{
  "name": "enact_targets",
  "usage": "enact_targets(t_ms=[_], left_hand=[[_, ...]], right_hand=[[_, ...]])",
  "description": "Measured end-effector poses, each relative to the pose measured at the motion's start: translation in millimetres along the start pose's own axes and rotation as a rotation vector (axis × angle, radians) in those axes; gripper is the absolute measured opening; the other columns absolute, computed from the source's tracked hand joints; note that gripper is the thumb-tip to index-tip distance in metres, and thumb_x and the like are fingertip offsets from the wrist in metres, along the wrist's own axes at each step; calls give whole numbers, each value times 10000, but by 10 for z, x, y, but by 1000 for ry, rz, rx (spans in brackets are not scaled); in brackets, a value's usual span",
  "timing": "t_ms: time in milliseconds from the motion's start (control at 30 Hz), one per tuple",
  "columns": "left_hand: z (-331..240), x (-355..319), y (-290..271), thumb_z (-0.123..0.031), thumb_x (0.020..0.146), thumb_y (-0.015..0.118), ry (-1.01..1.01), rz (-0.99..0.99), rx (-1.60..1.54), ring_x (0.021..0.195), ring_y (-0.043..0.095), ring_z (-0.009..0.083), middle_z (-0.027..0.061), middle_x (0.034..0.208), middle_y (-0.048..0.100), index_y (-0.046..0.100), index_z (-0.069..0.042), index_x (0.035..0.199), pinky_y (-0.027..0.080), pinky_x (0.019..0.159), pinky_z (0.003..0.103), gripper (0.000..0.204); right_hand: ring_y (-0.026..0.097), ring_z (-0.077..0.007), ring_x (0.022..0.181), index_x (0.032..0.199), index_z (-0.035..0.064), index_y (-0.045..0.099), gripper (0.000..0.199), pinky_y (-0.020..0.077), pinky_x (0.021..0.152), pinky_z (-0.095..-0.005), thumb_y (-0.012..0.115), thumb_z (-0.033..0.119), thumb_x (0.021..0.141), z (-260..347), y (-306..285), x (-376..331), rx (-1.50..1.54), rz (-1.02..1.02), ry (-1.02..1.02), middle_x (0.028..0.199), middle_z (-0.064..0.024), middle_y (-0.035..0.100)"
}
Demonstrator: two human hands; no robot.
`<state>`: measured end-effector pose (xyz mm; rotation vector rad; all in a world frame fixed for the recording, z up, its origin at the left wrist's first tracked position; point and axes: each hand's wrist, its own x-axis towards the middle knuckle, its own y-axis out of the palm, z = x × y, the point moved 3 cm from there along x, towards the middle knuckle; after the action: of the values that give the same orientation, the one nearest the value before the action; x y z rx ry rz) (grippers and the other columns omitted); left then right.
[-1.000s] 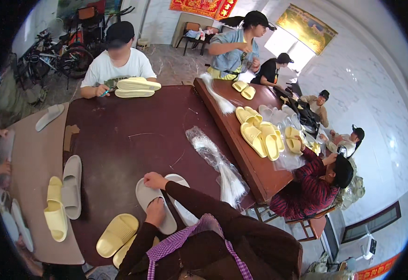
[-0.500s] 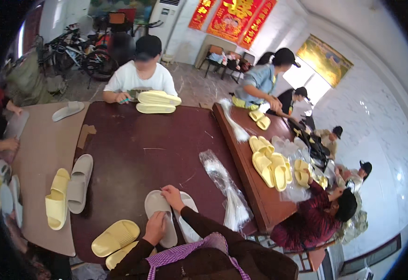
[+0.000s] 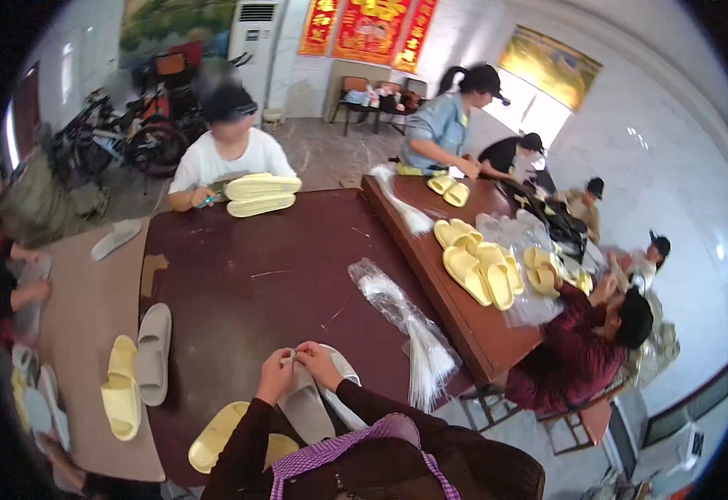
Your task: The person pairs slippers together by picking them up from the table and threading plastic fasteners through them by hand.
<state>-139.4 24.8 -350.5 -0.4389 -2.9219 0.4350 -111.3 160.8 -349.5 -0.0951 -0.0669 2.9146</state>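
Left of frame: a yellow slide slipper lies on the beige tabletop; just beside it, a grey slide slipper on the dark red table. Lower centre-left: a yellow slipper, partly behind your sleeve. Lower centre: your left hand has fingers bent, tips near those of your right hand, also bent, at the far end of a grey slipper; whether either grips it cannot be told. Under your right forearm: a pale slipper. Right of centre: a bundle of clear strands. Upper right: yellow slippers.
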Motion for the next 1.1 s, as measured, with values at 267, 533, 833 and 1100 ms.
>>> enact_targets(t_ms=[267,533,833,1100], left_hand=[[134,82,248,-129,798,600,-23,141,25,780,626,221,144,891,642,604,16,968,493,680,317,224],[-18,64,255,-145,775,601,-45,76,183,770,623,287,161,823,640,622,0,864,485,691,351,171],[254,49,307,-136,793,566,-43,37,159,721,608,303,168,774,624,606,8,826,477,671,352,153],[-61,41,267,-113,813,537,-155,54,-167,559,536,143,63,674,578,579,3,779,443,521,275,128]], right_hand=[[542,-85,713,882,8,581,91,449,641,-222,563,69,817,-112,-116,-68,82,-6,-35,782,-23,585],[542,-88,700,878,7,590,94,453,624,-229,561,68,813,-220,-176,-55,11,-45,-20,774,-24,585],[549,-118,713,874,-11,580,132,459,632,-269,564,104,812,-95,-242,-88,-103,-64,-14,783,-53,586],[547,-124,678,877,-9,574,138,450,595,-285,557,118,828,-61,-266,-150,-141,-61,-45,764,-55,578]])
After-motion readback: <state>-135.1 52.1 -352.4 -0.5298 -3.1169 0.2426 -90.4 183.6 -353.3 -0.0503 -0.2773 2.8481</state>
